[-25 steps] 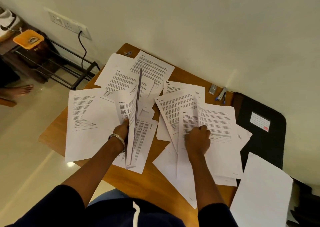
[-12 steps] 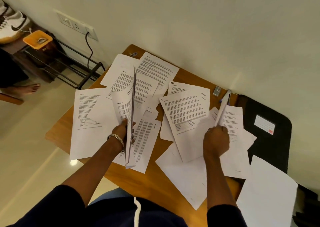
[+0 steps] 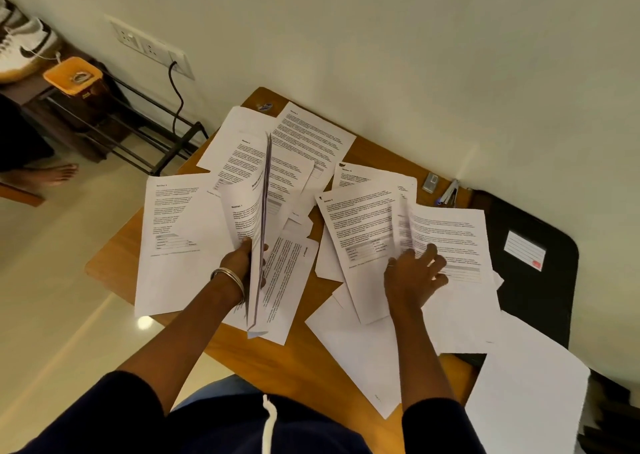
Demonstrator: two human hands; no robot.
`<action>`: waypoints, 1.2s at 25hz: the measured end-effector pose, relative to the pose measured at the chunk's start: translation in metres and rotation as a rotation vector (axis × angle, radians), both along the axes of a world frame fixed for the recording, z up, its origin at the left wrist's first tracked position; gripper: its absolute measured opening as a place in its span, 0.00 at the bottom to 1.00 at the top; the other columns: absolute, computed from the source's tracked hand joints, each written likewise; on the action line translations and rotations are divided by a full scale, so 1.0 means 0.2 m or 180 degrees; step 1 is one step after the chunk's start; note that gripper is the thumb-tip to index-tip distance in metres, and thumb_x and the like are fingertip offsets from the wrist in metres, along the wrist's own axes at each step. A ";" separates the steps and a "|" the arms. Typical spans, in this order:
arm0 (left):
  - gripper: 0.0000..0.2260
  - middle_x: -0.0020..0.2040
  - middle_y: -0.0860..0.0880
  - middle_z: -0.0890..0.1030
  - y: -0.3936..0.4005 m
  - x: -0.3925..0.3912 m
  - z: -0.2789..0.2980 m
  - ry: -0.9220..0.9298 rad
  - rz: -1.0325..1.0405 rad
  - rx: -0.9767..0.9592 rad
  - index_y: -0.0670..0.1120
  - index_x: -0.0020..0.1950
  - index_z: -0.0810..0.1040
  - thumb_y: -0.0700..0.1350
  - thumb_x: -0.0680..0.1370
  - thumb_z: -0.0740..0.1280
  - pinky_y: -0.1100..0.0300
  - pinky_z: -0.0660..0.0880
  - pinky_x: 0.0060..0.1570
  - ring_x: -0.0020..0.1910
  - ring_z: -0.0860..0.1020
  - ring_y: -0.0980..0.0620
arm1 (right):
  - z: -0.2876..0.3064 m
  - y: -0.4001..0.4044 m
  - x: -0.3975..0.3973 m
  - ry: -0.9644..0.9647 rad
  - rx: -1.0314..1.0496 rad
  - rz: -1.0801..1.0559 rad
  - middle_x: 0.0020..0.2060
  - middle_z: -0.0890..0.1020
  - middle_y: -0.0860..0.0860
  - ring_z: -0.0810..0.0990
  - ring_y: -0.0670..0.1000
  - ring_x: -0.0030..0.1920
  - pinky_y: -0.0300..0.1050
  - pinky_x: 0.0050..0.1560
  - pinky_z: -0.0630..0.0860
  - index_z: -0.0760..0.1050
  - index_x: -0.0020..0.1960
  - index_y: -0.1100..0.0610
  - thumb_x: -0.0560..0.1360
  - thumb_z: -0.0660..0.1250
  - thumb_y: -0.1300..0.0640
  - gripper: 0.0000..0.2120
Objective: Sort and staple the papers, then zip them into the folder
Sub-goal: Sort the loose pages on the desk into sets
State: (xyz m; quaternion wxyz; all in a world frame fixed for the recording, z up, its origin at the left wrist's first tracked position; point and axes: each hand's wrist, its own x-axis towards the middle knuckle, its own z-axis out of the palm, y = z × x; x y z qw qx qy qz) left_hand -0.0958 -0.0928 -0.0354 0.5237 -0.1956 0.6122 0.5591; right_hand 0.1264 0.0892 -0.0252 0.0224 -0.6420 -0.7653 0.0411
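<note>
Hands: left hand (image 3: 242,263) pinched a thin gathered stack (image 3: 261,225) upright on its edge; right hand (image 3: 414,273) lay with fingers spread on a printed sheet (image 3: 450,238).
Change: half a second before, the right hand had held that sheet lifted on edge; now the sheet lay flat on the right-hand pile, and the hand rested on it, slightly blurred.
Meaning: the sheet seemed to have been checked and put back rather than added to the stack, so sorting was probably still in hand, stapling not begun.
Loose papers (image 3: 180,225): spread overlapping across the wooden surface (image 3: 242,356), in a left cluster and a right cluster; roughly a dozen, exact count hidden by overlap.
Blank sheet (image 3: 533,394): one, at the near right, over the surface's corner.
Stapler (image 3: 450,192): one, at the far edge by the wall, untouched.
Small grey box (image 3: 430,182): one, just beside the stapler; possibly staples, too small to tell.
Folder (image 3: 540,277): one, black with a white label, lying flat at the right, partly under papers.
</note>
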 end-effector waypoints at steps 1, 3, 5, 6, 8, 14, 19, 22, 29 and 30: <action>0.17 0.21 0.50 0.72 0.00 0.00 0.00 0.0015 -0.0006 -0.0009 0.44 0.49 0.78 0.56 0.79 0.59 0.64 0.69 0.19 0.16 0.70 0.53 | -0.02 -0.04 -0.04 -0.0020 0.0085 0.0235 0.63 0.71 0.61 0.66 0.63 0.64 0.63 0.58 0.67 0.78 0.53 0.60 0.73 0.70 0.53 0.13; 0.17 0.21 0.50 0.73 -0.02 0.00 0.00 0.0040 0.0007 -0.0052 0.44 0.49 0.78 0.56 0.79 0.59 0.64 0.70 0.19 0.16 0.70 0.53 | -0.07 -0.13 -0.14 -0.0036 0.0020 0.0945 0.60 0.74 0.60 0.70 0.62 0.62 0.61 0.56 0.69 0.79 0.54 0.57 0.71 0.71 0.47 0.17; 0.17 0.21 0.50 0.73 -0.02 -0.01 0.00 0.0010 0.0016 -0.0095 0.44 0.51 0.77 0.56 0.79 0.59 0.64 0.70 0.19 0.16 0.70 0.53 | -0.13 -0.22 -0.21 -0.0137 -0.0277 0.1292 0.56 0.78 0.58 0.74 0.61 0.57 0.57 0.53 0.71 0.79 0.55 0.57 0.72 0.69 0.42 0.21; 0.17 0.21 0.49 0.73 -0.03 -0.01 0.00 -0.0002 0.0012 -0.0109 0.44 0.53 0.76 0.57 0.78 0.59 0.63 0.70 0.19 0.16 0.71 0.53 | -0.14 -0.24 -0.23 -0.0135 -0.0369 0.1293 0.54 0.79 0.58 0.76 0.60 0.55 0.56 0.52 0.72 0.78 0.56 0.58 0.73 0.69 0.43 0.21; 0.18 0.21 0.50 0.73 -0.04 -0.02 -0.02 0.0006 0.0015 -0.0112 0.44 0.55 0.76 0.58 0.78 0.60 0.63 0.70 0.20 0.17 0.71 0.53 | -0.14 -0.21 -0.23 0.0073 -0.0392 0.1157 0.47 0.82 0.59 0.79 0.61 0.49 0.53 0.47 0.74 0.79 0.52 0.62 0.74 0.69 0.52 0.13; 0.18 0.21 0.50 0.72 -0.04 -0.02 -0.04 -0.0038 0.0069 -0.0040 0.44 0.51 0.77 0.57 0.79 0.58 0.64 0.70 0.20 0.16 0.69 0.53 | -0.04 0.01 -0.03 0.0640 -0.0107 -0.0066 0.40 0.79 0.61 0.78 0.62 0.39 0.50 0.37 0.73 0.76 0.44 0.66 0.75 0.62 0.60 0.09; 0.18 0.22 0.50 0.73 0.00 0.01 -0.05 -0.0053 -0.0029 -0.0056 0.44 0.53 0.77 0.57 0.78 0.59 0.64 0.70 0.20 0.17 0.70 0.53 | -0.02 0.06 0.06 0.0973 -0.0131 -0.0565 0.48 0.78 0.61 0.78 0.65 0.46 0.52 0.42 0.73 0.74 0.49 0.66 0.77 0.60 0.58 0.11; 0.21 0.22 0.50 0.75 0.00 0.00 -0.08 -0.0046 -0.0127 -0.0102 0.43 0.61 0.75 0.58 0.77 0.60 0.60 0.76 0.25 0.17 0.72 0.53 | -0.03 0.03 0.04 0.1173 -0.0153 -0.0307 0.46 0.78 0.60 0.78 0.62 0.44 0.51 0.40 0.73 0.74 0.48 0.64 0.78 0.61 0.57 0.10; 0.19 0.23 0.49 0.75 -0.02 0.00 -0.08 -0.0072 -0.0191 -0.0118 0.44 0.58 0.76 0.58 0.77 0.61 0.62 0.72 0.22 0.18 0.72 0.52 | -0.14 -0.24 0.02 0.0481 -0.0182 0.1917 0.50 0.79 0.59 0.80 0.59 0.48 0.51 0.41 0.81 0.76 0.58 0.58 0.67 0.77 0.58 0.21; 0.18 0.23 0.49 0.75 -0.02 0.00 -0.08 -0.0061 -0.0168 -0.0088 0.44 0.55 0.76 0.57 0.77 0.61 0.63 0.72 0.21 0.18 0.72 0.52 | -0.17 -0.30 0.05 0.0289 -0.0187 0.2013 0.48 0.80 0.58 0.81 0.59 0.47 0.51 0.41 0.80 0.78 0.56 0.57 0.66 0.78 0.54 0.21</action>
